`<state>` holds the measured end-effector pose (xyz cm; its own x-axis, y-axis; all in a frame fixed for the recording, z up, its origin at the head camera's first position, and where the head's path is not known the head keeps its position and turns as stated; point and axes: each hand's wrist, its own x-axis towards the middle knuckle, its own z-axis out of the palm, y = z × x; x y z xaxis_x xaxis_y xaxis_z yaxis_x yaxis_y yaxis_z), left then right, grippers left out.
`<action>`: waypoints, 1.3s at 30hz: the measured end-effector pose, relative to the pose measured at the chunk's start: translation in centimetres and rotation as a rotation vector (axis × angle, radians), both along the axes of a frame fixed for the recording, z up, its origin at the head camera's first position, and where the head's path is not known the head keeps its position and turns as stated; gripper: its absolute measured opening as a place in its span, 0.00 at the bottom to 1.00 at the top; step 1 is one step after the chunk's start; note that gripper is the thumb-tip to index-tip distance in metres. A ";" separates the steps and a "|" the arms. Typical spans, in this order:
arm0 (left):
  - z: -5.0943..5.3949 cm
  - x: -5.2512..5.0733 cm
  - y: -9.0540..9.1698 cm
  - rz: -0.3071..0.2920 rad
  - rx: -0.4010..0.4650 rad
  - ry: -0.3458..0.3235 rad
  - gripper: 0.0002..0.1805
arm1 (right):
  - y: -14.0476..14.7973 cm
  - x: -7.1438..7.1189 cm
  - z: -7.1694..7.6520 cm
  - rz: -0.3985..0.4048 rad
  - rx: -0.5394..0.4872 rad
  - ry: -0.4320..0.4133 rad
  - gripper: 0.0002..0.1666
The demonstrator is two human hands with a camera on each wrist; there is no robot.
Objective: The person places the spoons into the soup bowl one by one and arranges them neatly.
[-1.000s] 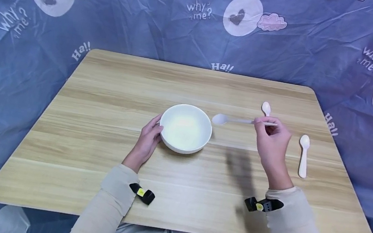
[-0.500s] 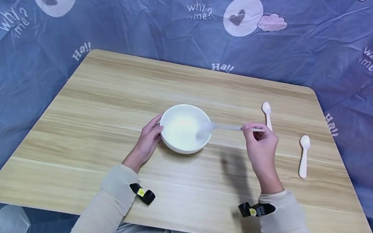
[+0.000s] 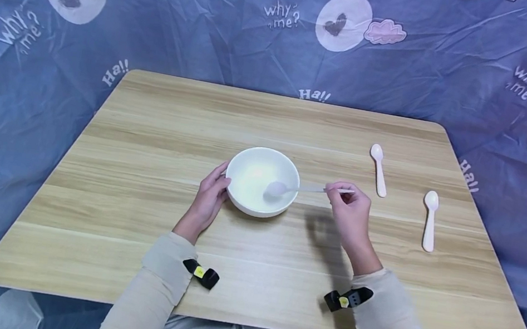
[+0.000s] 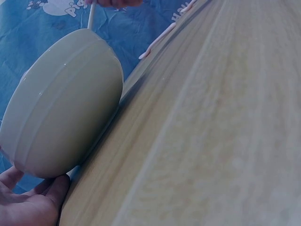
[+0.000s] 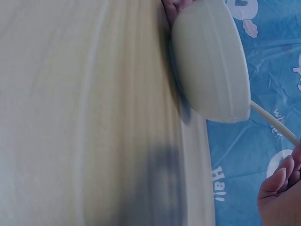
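A white bowl (image 3: 254,171) stands near the middle of the wooden table. My left hand (image 3: 206,201) grips its left side, thumb at the rim; in the left wrist view the fingers of that hand (image 4: 33,202) touch the lower side of the bowl (image 4: 70,103). My right hand (image 3: 351,216) pinches the handle end of a white spoon (image 3: 310,189), whose head is over the bowl's right half. Whether the spoon touches the inside cannot be told. In the right wrist view the handle (image 5: 275,123) slants from the bowl's rim (image 5: 244,84) to the right hand (image 5: 282,193).
Two more white spoons lie on the table (image 3: 147,131) at the right, one (image 3: 379,169) behind my right hand and one (image 3: 429,221) farther right. A blue printed cloth (image 3: 202,21) hangs behind the table.
My right hand has moved left and toward me, bringing the spoon's head from beside the bowl to over its inside. The left hand and the bowl have stayed in place.
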<state>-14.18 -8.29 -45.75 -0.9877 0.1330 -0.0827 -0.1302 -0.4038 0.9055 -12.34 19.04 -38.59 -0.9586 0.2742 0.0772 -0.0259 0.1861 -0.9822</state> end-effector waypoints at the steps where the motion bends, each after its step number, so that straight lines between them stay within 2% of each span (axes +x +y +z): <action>1: 0.0 0.0 0.0 -0.002 0.000 0.001 0.30 | -0.2 0.1 0.0 0.003 -0.003 -0.008 0.05; 6: 0.1 0.1 -0.1 -0.002 0.011 -0.001 0.30 | -0.6 -0.1 -1.0 0.024 -0.005 -0.037 0.05; 13: 0.1 0.2 0.0 0.002 0.010 0.007 0.30 | -1.0 -0.7 -2.6 0.030 0.006 -0.018 0.07; 16: 0.0 0.2 0.0 0.004 0.011 0.004 0.30 | -1.3 -0.9 -3.0 0.031 0.006 -0.022 0.05; 26: -0.1 0.1 0.1 0.015 0.012 0.004 0.29 | -2.4 -1.9 -3.3 0.071 0.020 -0.048 0.09; 39: 0.2 0.2 0.2 0.014 0.013 0.007 0.30 | -3.1 -2.6 -3.6 0.110 0.067 -0.089 0.08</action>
<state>-13.95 -8.14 -45.59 -0.9899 0.1205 -0.0744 -0.1186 -0.4175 0.9009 -14.89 15.98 -42.19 -0.9864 0.1641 0.0049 0.0372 0.2522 -0.9669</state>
